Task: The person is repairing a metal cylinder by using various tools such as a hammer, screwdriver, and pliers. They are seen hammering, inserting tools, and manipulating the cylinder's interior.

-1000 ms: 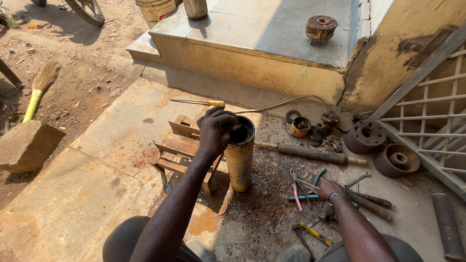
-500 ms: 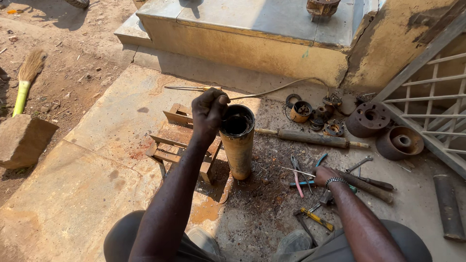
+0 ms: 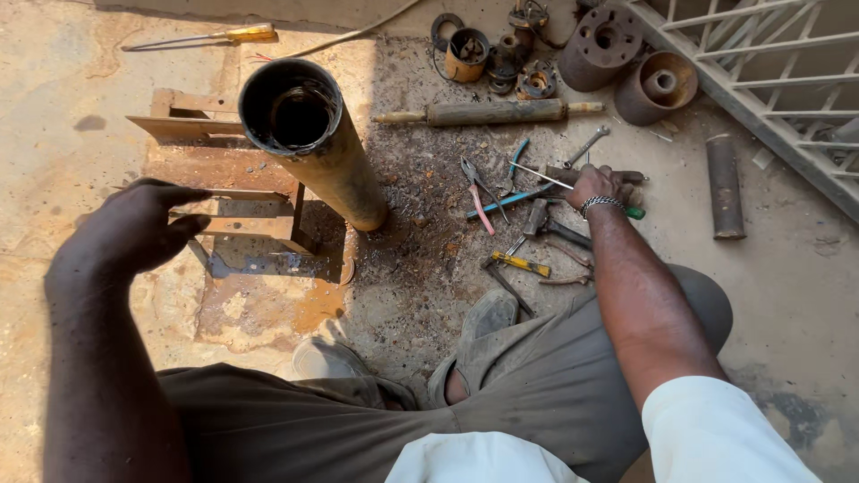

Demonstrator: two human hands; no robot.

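Left hand had come off the rusty tube, hovering open beside it; right hand stayed closed on a tool among the pliers; tube stood unsupported.

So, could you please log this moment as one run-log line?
left hand: free, beside rusty tube | right hand: on tool pile | tube: upright

Harsh sunlight, hard shadows, sharp focus

The left hand hangs in the air with its palm down and its fingers loosely curled. The left arm is bent near the body. The right arm reaches forward, and the right hand is closed, knuckles up.
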